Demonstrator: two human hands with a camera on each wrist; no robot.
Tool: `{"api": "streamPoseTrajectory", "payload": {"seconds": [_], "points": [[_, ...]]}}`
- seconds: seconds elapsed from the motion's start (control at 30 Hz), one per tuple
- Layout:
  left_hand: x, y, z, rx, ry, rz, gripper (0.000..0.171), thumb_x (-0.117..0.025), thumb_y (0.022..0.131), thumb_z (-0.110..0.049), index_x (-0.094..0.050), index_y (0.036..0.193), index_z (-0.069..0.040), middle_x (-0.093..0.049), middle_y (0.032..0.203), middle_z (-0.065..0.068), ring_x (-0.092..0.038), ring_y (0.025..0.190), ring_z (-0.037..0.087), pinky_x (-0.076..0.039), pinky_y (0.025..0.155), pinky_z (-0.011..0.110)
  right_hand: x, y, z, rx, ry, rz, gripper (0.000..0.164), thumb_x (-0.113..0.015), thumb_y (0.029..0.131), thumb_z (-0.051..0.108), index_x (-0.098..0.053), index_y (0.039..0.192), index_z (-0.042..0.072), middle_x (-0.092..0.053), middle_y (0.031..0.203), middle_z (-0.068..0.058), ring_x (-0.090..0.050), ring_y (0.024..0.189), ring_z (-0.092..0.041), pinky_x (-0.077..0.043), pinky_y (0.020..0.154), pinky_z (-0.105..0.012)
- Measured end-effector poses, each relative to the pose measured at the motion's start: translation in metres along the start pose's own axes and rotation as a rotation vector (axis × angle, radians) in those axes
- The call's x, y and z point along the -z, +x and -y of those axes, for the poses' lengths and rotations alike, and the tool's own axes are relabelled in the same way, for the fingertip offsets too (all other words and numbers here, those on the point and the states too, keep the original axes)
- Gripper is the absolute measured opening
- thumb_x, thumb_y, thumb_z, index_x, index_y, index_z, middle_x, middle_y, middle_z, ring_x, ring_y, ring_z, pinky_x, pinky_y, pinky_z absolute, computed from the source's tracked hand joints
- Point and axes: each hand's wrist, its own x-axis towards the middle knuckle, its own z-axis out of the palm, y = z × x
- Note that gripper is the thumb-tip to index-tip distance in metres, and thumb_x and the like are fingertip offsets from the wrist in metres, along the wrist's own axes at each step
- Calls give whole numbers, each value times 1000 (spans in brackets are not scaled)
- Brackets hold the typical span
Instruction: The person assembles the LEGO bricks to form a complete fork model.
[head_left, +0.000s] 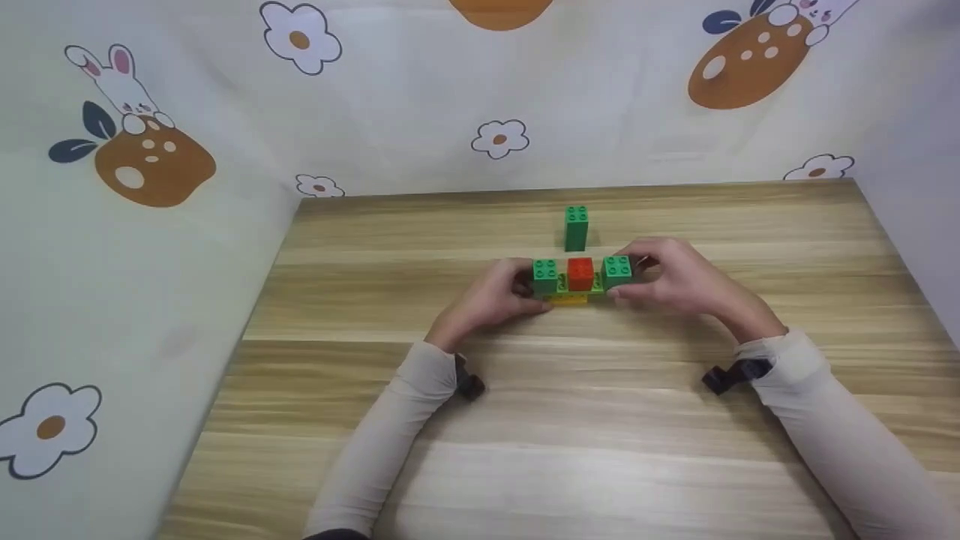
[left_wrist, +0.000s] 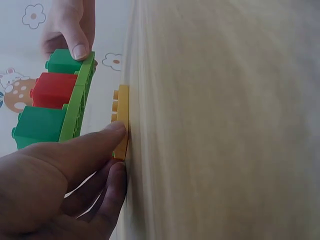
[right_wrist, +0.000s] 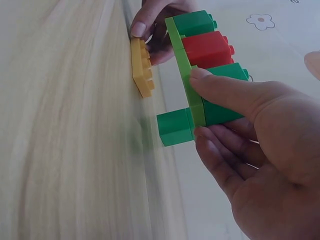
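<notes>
The yellow plate [right_wrist: 140, 70] was held down low, on or just at the tabletop [head_left: 375, 262], its left end pinched between thumb and fingers of the left hand [head_left: 499, 294]. Above it, a visible gap apart, the light green strip [right_wrist: 183, 62] was gripped at its right end by the right hand [head_left: 679, 279], the thumb being laid against the strip's side. Three blocks were carried on top of the strip: a left green block [head_left: 545, 277], a red block [head_left: 580, 274] in the middle and a right green block [head_left: 617, 271]. The long axes of strip and plate were both set left to right, roughly parallel, with the plate's studs turned up toward the strip's underside. The plate was nearer the left hand, whose fingers were placed just below the strip's left end; whether the strip was touched there could not be told. Behind the strip, on the side away from the person, a green tower [head_left: 576, 236] was stood upright, touched by neither of the hands.
</notes>
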Motion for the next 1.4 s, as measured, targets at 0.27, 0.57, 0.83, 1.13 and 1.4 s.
{"api": "streamPoseTrajectory", "payload": {"seconds": [0.27, 0.57, 0.83, 1.13, 1.4], "points": [[12, -4, -1, -3, -120, 8, 43, -93, 86, -14, -73, 124, -12, -78, 119, 4, -76, 112, 18, -63, 103, 33, -4, 1, 1, 5, 31, -3, 36, -91, 87, 12, -78, 120, 7, -78, 109, -8, -73, 102, -25, -65, 98, -48], [18, -8, 2, -46, -185, -47, 44, -91, 88, -13, -72, 127, -8, -77, 119, 9, -74, 112, 20, -63, 104, 33, -11, 2, -1, 27, 29, -41, 35, -91, 87, 12, -78, 118, 7, -77, 107, -7, -71, 99, -22, -65, 94, -46], [22, -15, 6, -73, -170, -69, 36, -89, 90, -12, -75, 123, -10, -78, 117, 6, -74, 112, 18, -61, 105, 30, -17, 2, -2, 50, 25, -38, 34, -90, 90, 18, -77, 121, 10, -75, 110, -4, -69, 101, -19, -65, 91, -38], [22, -19, 7, -80, -124, -68, 29, -90, 89, -15, -76, 114, -13, -78, 115, 3, -75, 110, 18, -63, 103, 34, -22, 4, -1, 36, 15, -17, 36, -87, 93, 18, -76, 126, 12, -75, 116, -3, -70, 106, -21, -62, 98, -43], [23, -18, 9, -41, -112, -46, 27, -91, 89, -18, -75, 110, -14, -78, 112, 4, -75, 109, 20, -63, 103, 36, -26, 5, -1, 28, 10, -44, 46, -88, 92, 16, -72, 134, 8, -77, 123, -7, -72, 109, -24, -63, 99, -46]]}}
